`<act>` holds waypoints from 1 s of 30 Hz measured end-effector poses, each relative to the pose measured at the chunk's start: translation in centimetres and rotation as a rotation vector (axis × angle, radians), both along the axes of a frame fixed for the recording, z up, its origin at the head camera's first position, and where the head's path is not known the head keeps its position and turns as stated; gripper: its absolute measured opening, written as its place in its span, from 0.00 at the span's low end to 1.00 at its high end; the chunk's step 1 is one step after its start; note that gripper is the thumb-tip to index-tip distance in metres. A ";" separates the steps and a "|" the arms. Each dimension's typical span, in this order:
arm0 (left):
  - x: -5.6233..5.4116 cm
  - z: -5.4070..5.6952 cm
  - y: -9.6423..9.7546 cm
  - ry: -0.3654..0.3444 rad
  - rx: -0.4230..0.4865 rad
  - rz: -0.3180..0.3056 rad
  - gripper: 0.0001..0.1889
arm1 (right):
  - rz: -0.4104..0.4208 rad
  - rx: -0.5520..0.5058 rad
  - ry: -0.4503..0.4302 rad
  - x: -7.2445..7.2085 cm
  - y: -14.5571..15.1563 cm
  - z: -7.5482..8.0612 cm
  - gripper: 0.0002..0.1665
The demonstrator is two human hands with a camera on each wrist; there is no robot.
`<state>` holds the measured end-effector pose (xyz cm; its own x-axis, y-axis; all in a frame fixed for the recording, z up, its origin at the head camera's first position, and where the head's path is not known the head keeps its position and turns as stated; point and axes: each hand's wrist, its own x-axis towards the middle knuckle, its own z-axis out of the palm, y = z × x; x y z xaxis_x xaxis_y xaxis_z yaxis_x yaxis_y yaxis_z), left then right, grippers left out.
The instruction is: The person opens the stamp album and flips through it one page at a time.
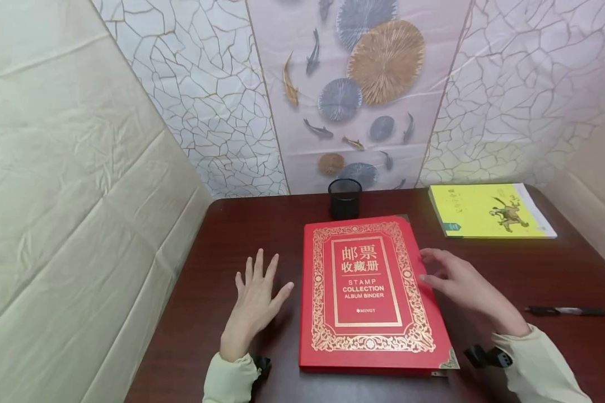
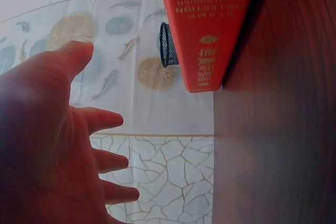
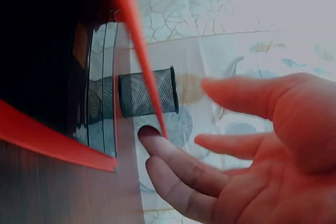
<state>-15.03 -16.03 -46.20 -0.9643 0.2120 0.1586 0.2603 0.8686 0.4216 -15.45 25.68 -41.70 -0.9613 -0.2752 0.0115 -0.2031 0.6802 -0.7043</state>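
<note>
A red stamp album (image 1: 368, 341) with gold lettering and metal corners lies on the dark wooden table. Its front cover (image 3: 152, 90) stands partly lifted in the right wrist view, with dark and clear pages inside. My right hand (image 1: 456, 280) is at the album's right edge. A fingertip reaches under the cover's edge there, while the thumb is apart from the cover. To the left of the album, my left hand (image 1: 254, 302) is held with fingers spread, touching nothing. The album's spine (image 2: 207, 30) faces it in the left wrist view.
Behind the album stands a black mesh pen cup (image 1: 345, 201). A yellow book (image 1: 484, 210) lies at the back right, and a black pen (image 1: 569, 310) lies farther right of my right hand. Fabric-covered walls (image 1: 222, 101) close off the table's back and sides.
</note>
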 end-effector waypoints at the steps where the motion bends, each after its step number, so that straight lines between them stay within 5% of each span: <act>1: 0.1 0.0 0.1 0.003 0.002 0.001 0.42 | -0.001 -0.005 -0.007 0.0 -0.1 0.0 0.38; 11: 0.9 0.9 1.5 -0.016 0.040 -0.011 0.45 | 0.015 -0.025 -0.042 -0.3 -1.5 0.7 0.41; 19: 1.0 2.1 3.1 -0.046 0.108 -0.060 0.46 | 0.033 -0.154 -0.142 0.0 -1.7 2.3 0.41; 30: 1.4 5.5 6.0 -0.107 0.176 -0.152 0.50 | 0.064 -0.183 -0.150 0.1 -2.6 5.5 0.38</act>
